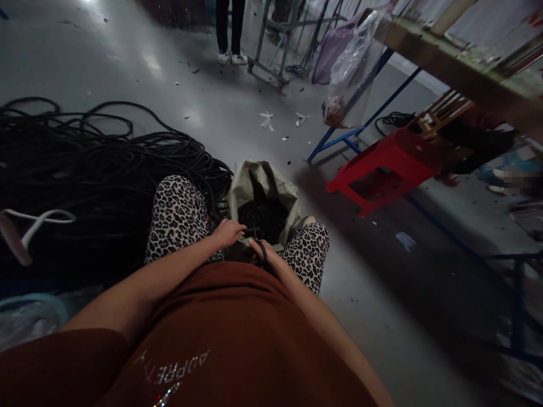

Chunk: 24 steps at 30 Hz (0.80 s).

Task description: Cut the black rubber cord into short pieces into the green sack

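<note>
I sit with an open greenish sack (254, 181) between my knees; it is filled with small dark pieces (262, 219). My left hand (228, 232) rests at the sack's near rim with its fingers curled around something I cannot make out. My right hand (262, 252) is just beside it, closed on a black tool or cable loop (263, 251) whose exact shape is hard to read in the dim light. Both hands are almost touching above my lap.
A big heap of black cable (97, 164) lies on the floor to my left. A red plastic stool (384, 169) is tipped over at right, by a blue-legged wooden bench (445, 68) with hanging plastic bags (352, 62). Another person's legs (229, 28) stand far back.
</note>
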Motion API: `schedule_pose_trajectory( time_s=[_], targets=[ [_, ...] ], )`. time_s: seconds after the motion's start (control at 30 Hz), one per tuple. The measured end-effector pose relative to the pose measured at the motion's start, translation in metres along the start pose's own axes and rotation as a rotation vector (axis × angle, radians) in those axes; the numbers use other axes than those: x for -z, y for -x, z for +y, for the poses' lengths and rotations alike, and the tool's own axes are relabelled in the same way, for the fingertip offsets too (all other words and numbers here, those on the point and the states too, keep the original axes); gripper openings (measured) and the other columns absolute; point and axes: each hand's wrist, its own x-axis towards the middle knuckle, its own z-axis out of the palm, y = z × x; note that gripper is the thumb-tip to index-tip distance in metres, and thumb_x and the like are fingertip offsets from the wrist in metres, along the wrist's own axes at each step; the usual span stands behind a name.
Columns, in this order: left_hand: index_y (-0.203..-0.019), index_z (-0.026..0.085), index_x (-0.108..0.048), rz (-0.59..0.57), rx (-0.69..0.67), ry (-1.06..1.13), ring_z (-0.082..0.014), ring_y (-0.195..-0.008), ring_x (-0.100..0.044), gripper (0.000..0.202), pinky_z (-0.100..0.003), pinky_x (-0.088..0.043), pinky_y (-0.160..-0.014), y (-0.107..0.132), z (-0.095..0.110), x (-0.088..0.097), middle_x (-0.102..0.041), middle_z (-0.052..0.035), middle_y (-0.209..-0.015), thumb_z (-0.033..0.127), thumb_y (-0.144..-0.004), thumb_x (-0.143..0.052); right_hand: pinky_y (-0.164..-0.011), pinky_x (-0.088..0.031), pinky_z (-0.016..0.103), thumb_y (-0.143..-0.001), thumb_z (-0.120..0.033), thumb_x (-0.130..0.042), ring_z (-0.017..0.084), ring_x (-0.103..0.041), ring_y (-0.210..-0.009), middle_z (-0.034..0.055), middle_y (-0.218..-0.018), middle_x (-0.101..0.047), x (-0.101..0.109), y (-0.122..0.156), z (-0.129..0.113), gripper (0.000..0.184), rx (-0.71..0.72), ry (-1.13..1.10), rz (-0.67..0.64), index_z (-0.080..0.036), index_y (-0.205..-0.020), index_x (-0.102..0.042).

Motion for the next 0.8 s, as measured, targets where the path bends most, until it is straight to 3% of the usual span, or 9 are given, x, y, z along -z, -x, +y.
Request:
schedule_pose_trajectory(
  time_s=[0.13,0.43,0.63,0.8],
  targets=[
    [-0.113,0.026,-0.069,0.012,-0.034,0.009,-0.0219,-0.103,-0.063,0.028,-0.035,-0.041,-0.094,0.001,0.002,0.002,-0.072,-0.0066,-0.100,0.026,-0.090,-0.052,-0.054,-0.044,0.021,-0.099,-0.039,-0.046,0.013,-0.056,-0.051,0.0012,-0.057,-0.058,0.001,0.000,-0.003,0.035,-0.059,-0.022,-0.064,-0.009,-0.093,-0.064],
    [-0.118,0.025,-0.066,0.024,0.003,0.046,-0.0216,-0.107,-0.062,0.031,-0.035,-0.042,-0.095,-0.001,0.003,0.003,-0.071,-0.0060,-0.107,0.026,-0.093,-0.048,-0.063,-0.048,0.022,-0.092,-0.045,-0.058,0.018,-0.065,-0.067,0.0071,-0.068,-0.066,0.001,-0.009,0.006,0.039,0.007,0.066,0.116,-0.008,-0.097,-0.068],
    [-0.119,0.027,-0.065,-0.005,0.070,0.025,-0.0225,-0.113,-0.060,0.032,-0.036,-0.041,-0.099,-0.003,-0.007,-0.002,-0.069,-0.0045,-0.119,0.026,-0.092,-0.048,-0.046,-0.044,0.021,-0.096,-0.041,-0.050,0.012,-0.054,-0.045,0.0036,-0.064,-0.062,-0.001,-0.014,0.012,0.038,-0.110,-0.005,0.137,-0.007,-0.109,-0.063],
    [-0.114,0.031,-0.068,-0.017,0.078,0.001,-0.0212,-0.111,-0.061,0.029,-0.035,-0.041,-0.099,-0.004,-0.011,-0.004,-0.071,-0.0031,-0.114,0.027,-0.091,-0.050,-0.039,-0.039,0.020,-0.095,-0.038,-0.052,0.011,-0.050,-0.037,0.0007,-0.056,-0.056,-0.001,-0.015,0.016,0.033,-0.120,0.004,0.084,-0.008,-0.098,-0.065]
  ],
)
